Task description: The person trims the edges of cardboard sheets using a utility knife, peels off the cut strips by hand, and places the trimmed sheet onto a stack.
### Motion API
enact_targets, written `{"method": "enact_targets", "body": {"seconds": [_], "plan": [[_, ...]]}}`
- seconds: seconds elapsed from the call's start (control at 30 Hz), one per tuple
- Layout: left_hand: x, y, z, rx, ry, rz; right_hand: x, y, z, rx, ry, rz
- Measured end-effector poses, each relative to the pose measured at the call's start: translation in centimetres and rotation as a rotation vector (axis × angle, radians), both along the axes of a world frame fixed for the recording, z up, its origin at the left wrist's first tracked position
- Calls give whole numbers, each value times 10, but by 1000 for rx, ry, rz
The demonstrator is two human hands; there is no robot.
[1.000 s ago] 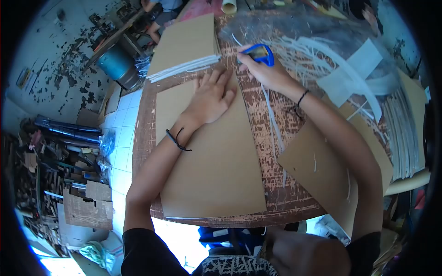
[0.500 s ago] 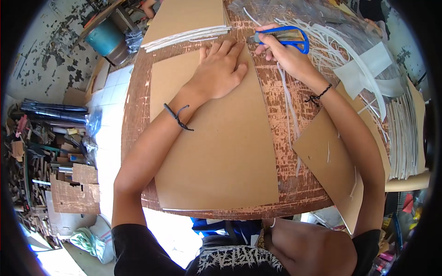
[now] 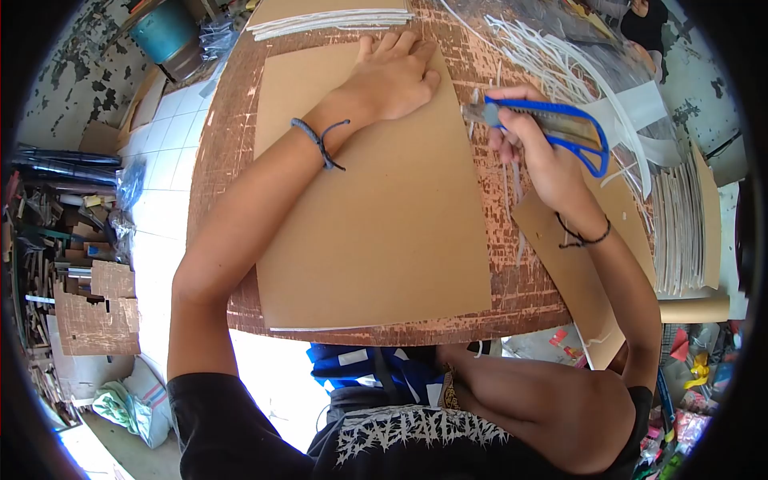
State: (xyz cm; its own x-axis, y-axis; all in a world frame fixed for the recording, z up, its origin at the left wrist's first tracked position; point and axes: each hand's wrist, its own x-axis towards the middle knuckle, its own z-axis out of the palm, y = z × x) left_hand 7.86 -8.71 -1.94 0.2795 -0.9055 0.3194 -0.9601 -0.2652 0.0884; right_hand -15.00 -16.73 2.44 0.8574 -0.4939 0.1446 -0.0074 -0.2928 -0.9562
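A brown cardboard sheet (image 3: 376, 208) lies on the worn wooden table (image 3: 520, 292), with a thin white edge showing at its near side. My left hand (image 3: 394, 80) rests flat on the sheet's far right part, fingers spread toward the far edge. In my right hand (image 3: 534, 140) is a blue utility knife (image 3: 560, 126), its fingers wrapped round the handle. The knife's tip points left, at the right edge of the sheet. Whether the blade touches the cardboard I cannot tell.
White strips (image 3: 552, 60) and clear plastic lie at the back right. Another cardboard piece (image 3: 572, 264) is under my right forearm. Stacked sheets (image 3: 680, 228) stand at the right, another stack (image 3: 332, 22) at the far left. A person (image 3: 644, 28) is at the top right.
My right hand has drawn the knife nearer to me along the sheet's right edge. My left hand stays on the sheet. The whole view has shifted, with the far stack now higher in it.
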Motion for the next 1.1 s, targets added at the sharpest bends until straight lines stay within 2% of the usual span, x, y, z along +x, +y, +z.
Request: {"method": "enact_targets", "body": {"seconds": [0.27,0.5,0.53,0.73,0.8,0.87,0.93,1.0,1.07,1.1], "plan": [[1,-2,-2,23,-15,27,-60,47,2,122,49,-23],[4,-2,-4,-8,31,-5,-102,66,16,-3,244,21],[3,-2,-3,-6,54,-14,-105,69,10,8,166,22],[5,-1,-11,-104,-77,-6,-129,55,6,-140,159,199],[7,-2,-11,-114,-58,-26,-125,52,15,-41,88,199],[6,-1,-12,-136,-31,-59,-106,48,14,-152,-40,19],[6,0,-9,-179,-10,-102,-83,27,12,-434,-123,-50],[4,3,-3,-205,8,-175,-59,-3,5,-683,-141,-4],[-3,8,10,-218,31,-296,-40,-27,-7,-730,-149,37],[-4,10,18,-141,49,-353,-31,-40,-18,-735,-161,38]]}}
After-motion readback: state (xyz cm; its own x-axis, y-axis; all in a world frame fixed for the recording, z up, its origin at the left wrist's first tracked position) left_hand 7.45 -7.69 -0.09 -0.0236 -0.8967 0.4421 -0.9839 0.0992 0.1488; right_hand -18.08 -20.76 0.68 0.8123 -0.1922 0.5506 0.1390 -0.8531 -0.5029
